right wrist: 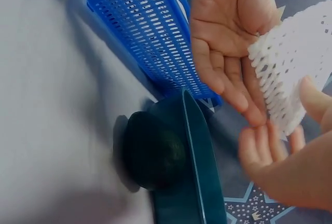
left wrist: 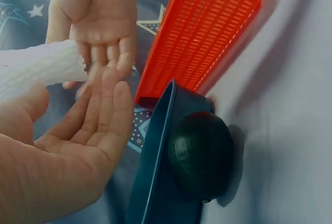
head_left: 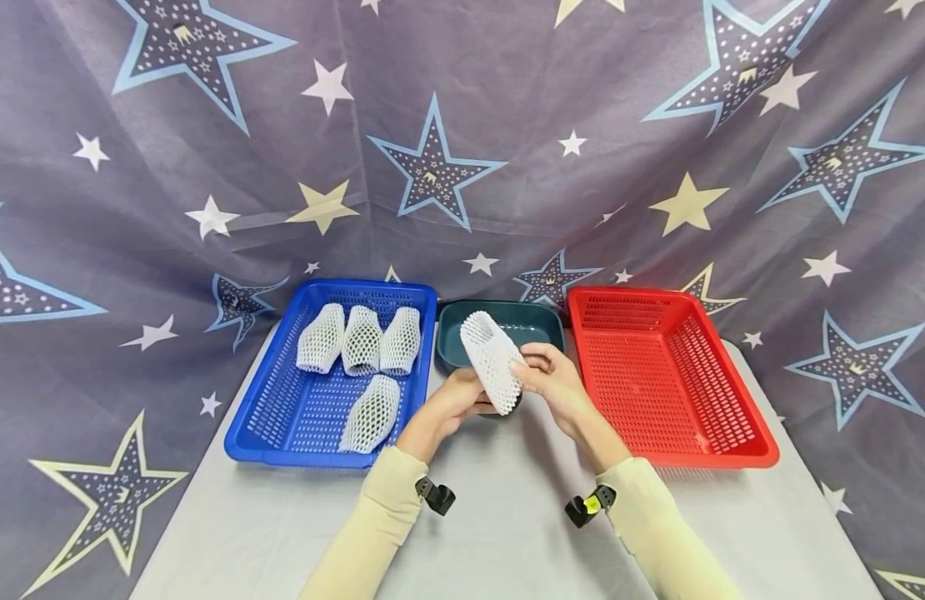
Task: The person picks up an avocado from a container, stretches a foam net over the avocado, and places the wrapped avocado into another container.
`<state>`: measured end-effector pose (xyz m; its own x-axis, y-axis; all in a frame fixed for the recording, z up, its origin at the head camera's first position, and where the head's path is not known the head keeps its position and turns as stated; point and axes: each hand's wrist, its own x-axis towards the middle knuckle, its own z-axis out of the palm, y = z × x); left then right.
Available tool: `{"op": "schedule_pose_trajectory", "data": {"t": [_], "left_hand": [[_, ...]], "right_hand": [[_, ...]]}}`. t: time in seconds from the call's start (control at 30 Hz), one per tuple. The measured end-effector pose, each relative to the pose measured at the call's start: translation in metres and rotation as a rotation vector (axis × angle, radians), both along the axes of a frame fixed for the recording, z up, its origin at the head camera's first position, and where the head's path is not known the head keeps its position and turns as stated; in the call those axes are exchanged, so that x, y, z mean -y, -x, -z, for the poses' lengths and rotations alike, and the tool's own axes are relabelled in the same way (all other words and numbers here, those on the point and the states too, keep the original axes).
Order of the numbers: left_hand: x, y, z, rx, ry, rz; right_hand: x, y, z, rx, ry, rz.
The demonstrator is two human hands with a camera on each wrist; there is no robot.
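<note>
A white foam net sleeve [head_left: 491, 360] is tilted between the two hands above the table. My right hand [head_left: 552, 379] grips its side, with the thumb laid over the mesh in the right wrist view. My left hand [head_left: 457, 398] is beside and partly beneath the sleeve, its fingers nearly straight and thumb at the sleeve's edge in the left wrist view. Fingertips of both hands come close together there. Below them, a dark green oval fruit, like an avocado [left wrist: 201, 156], sits on the table against a teal basin [head_left: 500, 312]; the head view mostly hides this fruit behind the hands and sleeve.
At left stands a blue basket [head_left: 301, 457] holding several pale fruits in white net sleeves [head_left: 371, 414]. To the right is a red basket [head_left: 635, 375], no contents visible. A star-patterned cloth [head_left: 447, 250] hangs behind the white table [head_left: 500, 517].
</note>
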<state>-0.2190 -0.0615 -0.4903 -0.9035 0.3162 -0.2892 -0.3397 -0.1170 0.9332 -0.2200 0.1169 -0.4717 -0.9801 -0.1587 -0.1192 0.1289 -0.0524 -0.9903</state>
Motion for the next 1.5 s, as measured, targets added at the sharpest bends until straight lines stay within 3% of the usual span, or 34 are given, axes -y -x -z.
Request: {"op": "schedule_pose_trajectory", "data": {"t": [0.2, 0.33, 0.5, 0.67, 0.73, 0.87, 0.97, 1.07, 1.23, 1.4, 1.5], "left_hand": [[0.004, 0.0, -0.002, -0.011, 0.003, 0.05], [0.006, 0.001, -0.002, -0.028, -0.025, 0.043], [0.009, 0.001, 0.001, -0.023, -0.094, 0.019], [0.011, 0.0, 0.002, 0.026, -0.089, 0.119], [0.012, 0.001, 0.002, 0.032, -0.078, 0.131], [0.012, 0.004, 0.001, 0.0, -0.08, 0.035], [0.011, 0.005, 0.0, -0.039, -0.093, -0.046], [0.01, 0.004, 0.002, -0.081, -0.069, -0.09], [0.008, 0.002, 0.003, -0.099, -0.069, -0.086], [0.008, 0.003, -0.002, -0.034, -0.27, -0.061], [0.009, 0.003, -0.004, -0.043, -0.299, -0.06]], "right_hand": [[-0.001, -0.006, -0.008, 0.134, -0.121, -0.063], [-0.001, -0.01, -0.014, 0.179, -0.125, -0.117], [0.0, -0.01, -0.017, 0.181, 0.003, -0.119], [-0.001, -0.009, -0.016, 0.161, 0.14, -0.148], [-0.002, -0.009, -0.015, 0.151, 0.175, -0.176], [-0.006, -0.01, -0.011, 0.161, 0.228, -0.249], [-0.009, -0.01, -0.009, 0.233, 0.281, -0.28], [-0.009, -0.01, -0.007, 0.31, 0.331, -0.279], [-0.008, -0.009, -0.005, 0.312, 0.374, -0.231], [-0.008, -0.009, -0.002, 0.255, 0.415, -0.176], [-0.009, -0.01, -0.001, 0.228, 0.429, -0.181]]}}
